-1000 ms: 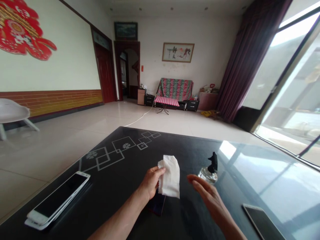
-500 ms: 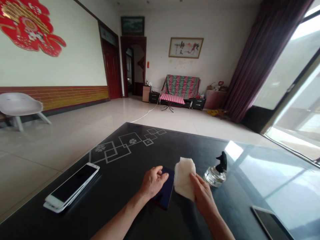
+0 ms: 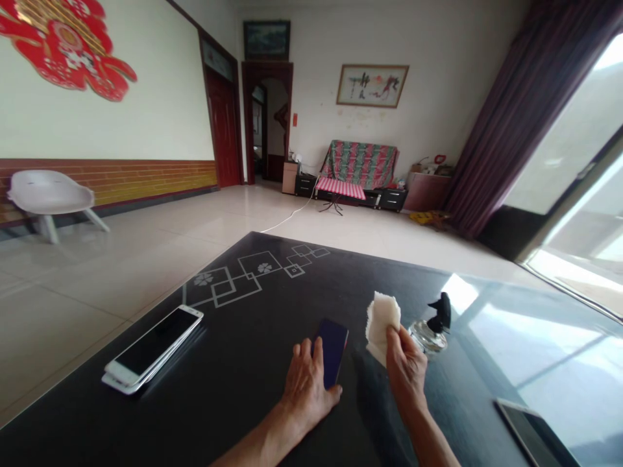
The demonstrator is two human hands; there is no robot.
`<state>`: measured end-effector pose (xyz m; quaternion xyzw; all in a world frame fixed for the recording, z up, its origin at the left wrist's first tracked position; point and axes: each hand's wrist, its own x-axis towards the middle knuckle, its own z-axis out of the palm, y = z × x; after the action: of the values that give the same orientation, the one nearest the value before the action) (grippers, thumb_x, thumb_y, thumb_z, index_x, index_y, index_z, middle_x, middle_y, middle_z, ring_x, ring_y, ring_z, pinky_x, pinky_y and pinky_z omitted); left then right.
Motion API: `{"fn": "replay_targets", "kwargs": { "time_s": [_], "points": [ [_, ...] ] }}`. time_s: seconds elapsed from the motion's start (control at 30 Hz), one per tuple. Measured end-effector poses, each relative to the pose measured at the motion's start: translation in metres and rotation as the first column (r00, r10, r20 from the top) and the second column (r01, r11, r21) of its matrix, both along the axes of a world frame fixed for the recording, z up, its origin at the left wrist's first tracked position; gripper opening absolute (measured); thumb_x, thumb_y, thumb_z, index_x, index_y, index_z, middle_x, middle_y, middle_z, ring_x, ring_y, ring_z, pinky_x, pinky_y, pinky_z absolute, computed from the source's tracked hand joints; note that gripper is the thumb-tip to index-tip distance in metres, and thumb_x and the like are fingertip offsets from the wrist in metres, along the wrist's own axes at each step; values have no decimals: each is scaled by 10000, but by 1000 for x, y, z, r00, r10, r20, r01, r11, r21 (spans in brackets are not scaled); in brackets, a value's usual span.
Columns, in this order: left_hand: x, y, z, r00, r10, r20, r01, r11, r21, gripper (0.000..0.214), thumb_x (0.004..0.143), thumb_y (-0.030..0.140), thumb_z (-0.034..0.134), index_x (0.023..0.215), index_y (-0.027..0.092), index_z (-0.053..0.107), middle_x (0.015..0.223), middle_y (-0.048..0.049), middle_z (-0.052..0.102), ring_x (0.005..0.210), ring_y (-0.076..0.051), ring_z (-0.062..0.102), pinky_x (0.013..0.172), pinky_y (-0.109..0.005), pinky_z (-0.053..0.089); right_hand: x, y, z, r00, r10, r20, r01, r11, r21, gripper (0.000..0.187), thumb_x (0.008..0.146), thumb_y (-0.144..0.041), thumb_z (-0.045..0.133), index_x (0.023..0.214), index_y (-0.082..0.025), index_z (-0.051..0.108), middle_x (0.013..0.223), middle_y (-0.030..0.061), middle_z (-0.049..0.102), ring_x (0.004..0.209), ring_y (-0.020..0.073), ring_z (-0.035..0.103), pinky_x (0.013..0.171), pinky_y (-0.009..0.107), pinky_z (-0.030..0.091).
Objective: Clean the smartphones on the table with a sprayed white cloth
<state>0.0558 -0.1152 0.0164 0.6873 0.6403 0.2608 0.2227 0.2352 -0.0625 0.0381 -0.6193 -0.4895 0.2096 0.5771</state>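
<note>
A dark blue smartphone (image 3: 333,350) lies on the black table, its lower part partly covered by my left hand (image 3: 309,383). The fingers of that hand run along the phone's left edge while the thumb presses near its lower right corner. My right hand (image 3: 406,363) pinches a cream-white cloth (image 3: 383,324) between thumb and fingers, above the table to the right of the phone. Just beyond the right hand stands a clear spray bottle (image 3: 429,337) with a black trigger head, partly hidden by the knuckles.
Two stacked white phones (image 3: 153,347) lie at the table's left. Another phone (image 3: 538,433) is at the lower right, cut by the frame. The black table (image 3: 272,305) bears a grey square pattern. A white chair (image 3: 51,194) stands on the floor at left.
My left hand has turned and come down around the phone's edges, where it hovered over it before. My right hand has carried the cloth rightward, away from the phone. The view shifted slightly.
</note>
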Motion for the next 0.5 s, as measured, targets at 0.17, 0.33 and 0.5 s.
{"fn": "replay_targets", "kwargs": {
  "time_s": [0.17, 0.33, 0.5],
  "points": [
    [-3, 14, 4, 994, -107, 5, 106, 991, 78, 787, 609, 285, 648, 1340, 52, 470, 1185, -170, 544, 1090, -340, 460, 1007, -377, 329, -11, 9, 7, 987, -14, 160, 3, 997, 72, 526, 829, -522, 445, 1046, -109, 686, 837, 68, 677, 783, 219, 598, 674, 278, 447],
    [-9, 20, 1, 988, -154, 26, 151, 985, 87, 819, 614, 329, 675, 1355, 62, 453, 1258, -171, 514, 1139, -336, 428, 1017, -368, 337, -11, 7, -1, 971, -30, 235, 3, 993, 114, 455, 849, -468, 436, 1025, -131, 686, 890, 74, 683, 810, 215, 604, 746, 300, 456],
    [-16, 15, -6, 988, -153, 26, 150, 983, 106, 922, 597, 380, 712, 1401, 64, 392, 1300, -178, 492, 1177, -354, 407, 1050, -398, 302, -2, 9, -9, 933, -55, 357, -13, 983, 186, 374, 857, -395, 462, 1048, -171, 692, 1094, 96, 659, 944, 226, 607, 861, 327, 444]
  ]
}}
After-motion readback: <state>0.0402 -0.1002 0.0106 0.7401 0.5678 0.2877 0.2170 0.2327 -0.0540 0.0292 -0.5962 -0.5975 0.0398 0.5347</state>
